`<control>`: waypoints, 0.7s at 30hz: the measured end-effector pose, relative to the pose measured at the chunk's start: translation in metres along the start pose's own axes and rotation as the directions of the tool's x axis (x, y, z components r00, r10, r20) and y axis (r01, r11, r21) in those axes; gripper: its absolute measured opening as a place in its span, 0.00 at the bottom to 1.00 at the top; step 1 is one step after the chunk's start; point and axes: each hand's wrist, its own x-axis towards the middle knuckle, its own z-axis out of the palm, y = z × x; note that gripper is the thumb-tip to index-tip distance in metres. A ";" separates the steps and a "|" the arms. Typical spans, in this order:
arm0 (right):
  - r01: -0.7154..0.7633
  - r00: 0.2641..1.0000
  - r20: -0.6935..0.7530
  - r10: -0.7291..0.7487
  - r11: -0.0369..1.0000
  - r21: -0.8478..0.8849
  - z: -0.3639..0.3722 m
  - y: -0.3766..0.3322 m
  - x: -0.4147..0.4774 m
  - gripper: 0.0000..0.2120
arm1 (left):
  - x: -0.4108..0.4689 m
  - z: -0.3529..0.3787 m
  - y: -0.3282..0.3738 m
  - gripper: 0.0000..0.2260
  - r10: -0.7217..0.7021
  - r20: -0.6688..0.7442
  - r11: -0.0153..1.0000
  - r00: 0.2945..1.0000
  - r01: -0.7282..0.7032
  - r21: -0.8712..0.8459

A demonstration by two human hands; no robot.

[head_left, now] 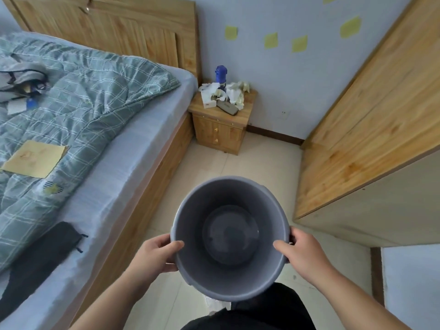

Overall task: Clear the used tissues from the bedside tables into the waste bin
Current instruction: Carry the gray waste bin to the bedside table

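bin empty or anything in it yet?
Empty: the grey bin shows only its bare floor. Left hand and right hand grip its rim.

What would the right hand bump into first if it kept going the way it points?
The waste bin: the right hand grips its rim. Pushing on across the opening, it would probably reach the left hand next.

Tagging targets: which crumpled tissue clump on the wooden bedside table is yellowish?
The crumpled yellowish clump right of the blue bottle; the white clump lies left, on the white tissue box.
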 end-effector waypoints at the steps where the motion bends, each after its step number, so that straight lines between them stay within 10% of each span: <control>1: -0.004 1.000 -0.002 0.004 1.000 0.012 0.000 -0.008 0.012 0.08 | 0.013 -0.003 0.014 0.08 -0.004 0.008 1.000 1.000 0.004 0.002; 21: -0.034 0.999 0.000 0.034 0.998 -0.054 -0.031 -0.187 0.302 0.03 | 0.263 -0.062 0.234 0.08 -0.078 0.023 0.997 0.997 0.078 0.000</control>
